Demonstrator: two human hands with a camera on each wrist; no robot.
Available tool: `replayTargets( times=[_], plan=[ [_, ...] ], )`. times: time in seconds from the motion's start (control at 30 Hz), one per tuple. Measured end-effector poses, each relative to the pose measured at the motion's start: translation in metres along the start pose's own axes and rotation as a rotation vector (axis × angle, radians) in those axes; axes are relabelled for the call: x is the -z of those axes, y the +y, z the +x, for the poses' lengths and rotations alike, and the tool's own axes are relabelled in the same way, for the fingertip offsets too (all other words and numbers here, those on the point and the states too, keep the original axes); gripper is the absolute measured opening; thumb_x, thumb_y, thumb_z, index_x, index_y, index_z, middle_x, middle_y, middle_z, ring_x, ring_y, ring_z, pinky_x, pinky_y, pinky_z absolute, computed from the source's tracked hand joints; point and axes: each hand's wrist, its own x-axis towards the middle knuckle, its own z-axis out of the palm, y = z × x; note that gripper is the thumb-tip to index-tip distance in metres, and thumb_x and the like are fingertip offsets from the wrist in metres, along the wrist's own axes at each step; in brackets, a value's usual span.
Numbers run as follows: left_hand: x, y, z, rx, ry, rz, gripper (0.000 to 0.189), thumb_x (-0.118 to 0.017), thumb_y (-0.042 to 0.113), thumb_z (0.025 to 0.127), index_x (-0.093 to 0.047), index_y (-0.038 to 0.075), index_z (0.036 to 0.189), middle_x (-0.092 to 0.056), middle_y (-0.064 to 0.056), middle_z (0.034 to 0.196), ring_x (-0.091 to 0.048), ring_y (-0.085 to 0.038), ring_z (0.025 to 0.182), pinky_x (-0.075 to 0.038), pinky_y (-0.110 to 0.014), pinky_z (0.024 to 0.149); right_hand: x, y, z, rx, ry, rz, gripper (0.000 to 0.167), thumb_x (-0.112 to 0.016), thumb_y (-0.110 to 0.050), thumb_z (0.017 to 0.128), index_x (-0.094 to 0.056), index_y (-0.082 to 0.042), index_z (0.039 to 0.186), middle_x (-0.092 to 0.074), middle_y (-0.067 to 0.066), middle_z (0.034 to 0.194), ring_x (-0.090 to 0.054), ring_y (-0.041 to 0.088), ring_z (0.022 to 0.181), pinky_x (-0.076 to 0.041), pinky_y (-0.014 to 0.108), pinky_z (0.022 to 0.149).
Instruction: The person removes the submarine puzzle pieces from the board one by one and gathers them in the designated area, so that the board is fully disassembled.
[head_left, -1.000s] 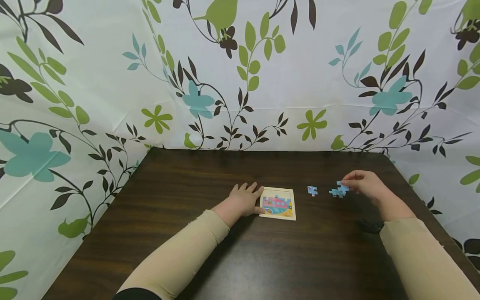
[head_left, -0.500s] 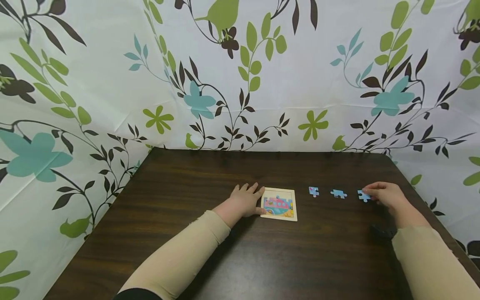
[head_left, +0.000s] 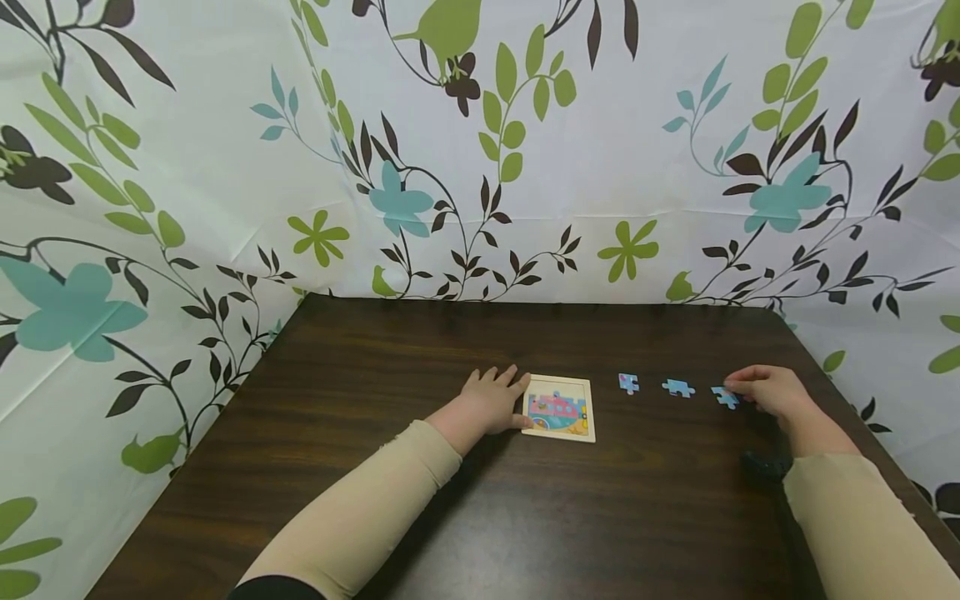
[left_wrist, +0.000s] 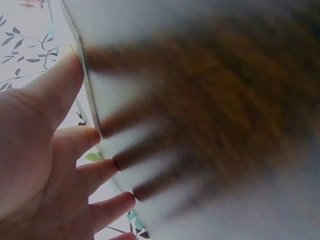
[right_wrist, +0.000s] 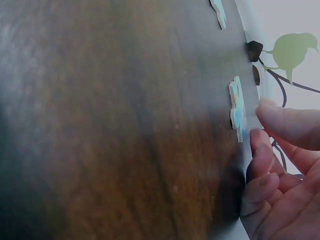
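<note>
Head view: outer piece (head_left: 725,399) turned

My right hand (head_left: 774,393) had drawn it from the middle piece (head_left: 678,388) and twisted it; all three pieces (head_left: 628,383) lay separate right of the puzzle tray (head_left: 577,387), likely easier to compare. Pinching or merely touching, I couldn't tell. My left hand (head_left: 489,403) spread against the tray.

The right hand (head_left: 772,393) and a blue jigsaw piece (head_left: 725,398) have shifted rightward, away from the middle piece (head_left: 678,388).

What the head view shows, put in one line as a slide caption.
Left hand at the left edge of a puzzle, right hand at the rightmost loose piece of three, on a table.
</note>
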Motion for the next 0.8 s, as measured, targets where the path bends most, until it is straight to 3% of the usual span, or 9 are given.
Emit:
replayTargets(
  times=[0.23, 0.43, 0.6, 0.7, 0.8],
  plan=[
    [0.003, 0.001, -0.003, 0.001, -0.002, -0.006, 0.085, -0.045, 0.069, 0.091, -0.014, 0.029, 0.16, -0.014, 0.0, 0.164, -0.018, -0.03, 0.148, -0.016, -0.052, 0.116, -0.002, -0.004, 0.0, -0.009, 0.015, -0.006, 0.038, -0.064, -0.023, 0.098, -0.062, 0.01, 0.116, -0.059, 0.016, 0.105, -0.053, 0.029, 0.09, -0.044, 0.032, 0.065],
    [0.004, 0.001, -0.004, -0.001, -0.004, -0.01, 0.085, -0.045, 0.068, 0.091, -0.015, 0.029, 0.16, -0.014, -0.001, 0.164, -0.019, -0.031, 0.148, -0.017, -0.052, 0.116, -0.012, -0.021, 0.002, 0.048, 0.032, -0.021, 0.039, -0.063, -0.025, 0.099, -0.062, 0.01, 0.116, -0.06, 0.016, 0.102, -0.055, 0.027, 0.084, -0.047, 0.032, 0.062],
    [0.005, 0.002, -0.005, -0.002, -0.01, -0.006, 0.085, -0.045, 0.068, 0.092, -0.015, 0.028, 0.161, -0.014, -0.001, 0.164, -0.019, -0.03, 0.148, -0.017, -0.052, 0.116, -0.025, -0.056, -0.001, 0.145, -0.006, -0.026, 0.042, -0.064, -0.029, 0.098, -0.062, 0.008, 0.118, -0.06, 0.022, 0.112, -0.057, 0.034, 0.095, -0.051, 0.039, 0.071],
    [0.006, 0.002, -0.006, -0.002, -0.009, -0.003, 0.085, -0.045, 0.068, 0.092, -0.015, 0.028, 0.16, -0.014, -0.001, 0.164, -0.019, -0.03, 0.148, -0.017, -0.051, 0.116, -0.037, -0.085, -0.005, 0.193, -0.061, -0.005, 0.039, -0.066, -0.028, 0.097, -0.064, 0.006, 0.116, -0.063, 0.019, 0.105, -0.056, 0.033, 0.092, -0.05, 0.04, 0.073],
    [0.006, 0.001, -0.006, -0.004, -0.008, -0.003, 0.085, -0.044, 0.068, 0.092, -0.014, 0.028, 0.161, -0.014, -0.001, 0.164, -0.019, -0.031, 0.147, -0.017, -0.052, 0.116, -0.051, -0.111, -0.009, 0.233, -0.124, 0.017, 0.034, -0.069, -0.026, 0.096, -0.065, 0.004, 0.113, -0.063, 0.016, 0.096, -0.053, 0.028, 0.082, -0.048, 0.036, 0.066]
  ],
)
